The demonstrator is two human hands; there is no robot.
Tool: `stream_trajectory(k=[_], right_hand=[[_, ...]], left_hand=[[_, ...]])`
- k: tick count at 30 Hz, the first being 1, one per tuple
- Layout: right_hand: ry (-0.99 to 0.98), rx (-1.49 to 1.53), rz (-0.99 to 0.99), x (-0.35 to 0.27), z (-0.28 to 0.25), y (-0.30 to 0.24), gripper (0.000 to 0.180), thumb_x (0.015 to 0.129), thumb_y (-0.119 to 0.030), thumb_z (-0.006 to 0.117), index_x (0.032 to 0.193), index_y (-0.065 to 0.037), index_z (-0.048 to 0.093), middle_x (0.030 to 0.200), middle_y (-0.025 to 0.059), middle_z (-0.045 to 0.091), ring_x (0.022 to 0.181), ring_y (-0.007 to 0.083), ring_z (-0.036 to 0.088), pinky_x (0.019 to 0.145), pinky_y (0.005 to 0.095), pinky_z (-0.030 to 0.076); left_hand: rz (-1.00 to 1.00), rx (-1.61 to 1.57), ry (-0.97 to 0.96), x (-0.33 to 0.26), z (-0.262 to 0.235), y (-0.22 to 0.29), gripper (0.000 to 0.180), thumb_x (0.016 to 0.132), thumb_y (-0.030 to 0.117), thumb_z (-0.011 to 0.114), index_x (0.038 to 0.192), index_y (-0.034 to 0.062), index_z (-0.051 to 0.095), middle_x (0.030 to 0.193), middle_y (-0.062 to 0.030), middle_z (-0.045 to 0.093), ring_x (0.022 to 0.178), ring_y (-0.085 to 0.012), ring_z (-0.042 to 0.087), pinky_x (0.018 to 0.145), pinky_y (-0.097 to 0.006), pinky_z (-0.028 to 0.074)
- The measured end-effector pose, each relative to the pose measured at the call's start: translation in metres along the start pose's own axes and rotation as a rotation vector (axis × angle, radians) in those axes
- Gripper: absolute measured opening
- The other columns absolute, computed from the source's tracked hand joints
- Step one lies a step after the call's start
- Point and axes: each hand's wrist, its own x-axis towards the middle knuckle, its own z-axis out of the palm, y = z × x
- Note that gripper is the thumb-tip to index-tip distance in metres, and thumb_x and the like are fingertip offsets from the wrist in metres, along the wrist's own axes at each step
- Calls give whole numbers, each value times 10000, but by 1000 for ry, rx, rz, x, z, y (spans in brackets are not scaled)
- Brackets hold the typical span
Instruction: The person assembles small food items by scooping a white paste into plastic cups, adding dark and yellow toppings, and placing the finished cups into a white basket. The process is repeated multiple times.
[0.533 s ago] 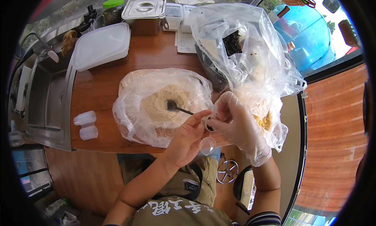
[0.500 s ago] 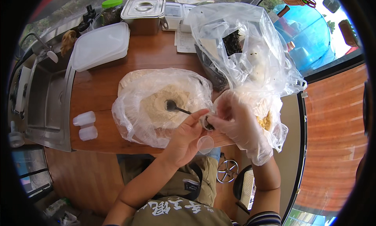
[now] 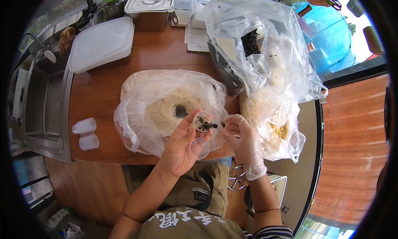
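My bare left hand [image 3: 180, 150] grips a small clear plastic cup [image 3: 196, 116] by its side, the attached round lid [image 3: 200, 149] hanging open below. Dark flakes [image 3: 203, 123] and some pale stuff lie in the cup. Just right of it, my right hand [image 3: 240, 135], in a clear plastic glove, pinches a small dark flake [image 3: 223, 125]. Beneath both hands an open plastic bag [image 3: 134, 114] holds pale powder [image 3: 159, 112]. A black spoon [image 3: 179, 111] rests in the powder, its handle partly hidden behind the cup and left hand.
Two small clear cups [image 3: 87, 133] lie at left near the sink [image 3: 45, 106]. Behind them are flat white lidded boxes [image 3: 101, 44] and a lidded steel container [image 3: 149, 9]. Clear bags [image 3: 286, 44] with dark flakes stand at right, above a bag of yellow crumbs [image 3: 280, 131].
The cup has come up and left and tipped to show its contents. My right hand has drawn back down from the cup, now with a dark flake between its fingers.
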Motion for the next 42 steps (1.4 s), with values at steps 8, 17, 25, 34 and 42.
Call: stream_trajectory(k=[8,17,25,34,42], right_hand=[[107,357,110,-6,22,35,168,966,-8,736,1123,52,747,872,52,744,751,96,682,689,256,557],[400,96,-399,-27,-9,-17,187,928,55,749,1082,-28,816,1121,77,734,1017,188,690,825,314,568],[315,48,-207,-54,-83,-29,245,918,21,763,1145,-50,821,1025,76,746,899,189,675,821,299,547],[268,-585,52,-14,-184,81,242,883,-14,774,1124,-12,785,1037,105,784,860,193,723,808,310,573],[248,-410,65,-3,-182,98,136,883,-26,779,1011,17,799,925,171,788,855,240,761,791,339,583]], left_hand=[[-11,38,17,-8,0,-6,556,1060,153,676,1565,71,459,1456,-136,585,1212,-221,610,1113,-357,470],[-76,96,84,-9,10,-25,582,1035,139,692,1568,78,467,1417,-135,612,1184,-236,631,1021,-347,528],[-258,31,-110,19,33,-73,484,1098,125,607,1560,76,471,1399,-87,653,1233,-205,654,1078,-342,526],[-432,109,-92,50,64,-141,495,1081,147,638,1542,56,484,1367,-112,638,1188,-232,639,1077,-354,506],[-383,160,-86,81,74,-166,506,1079,135,638,1548,44,472,1368,-138,638,1207,-252,638,1071,-355,513]])
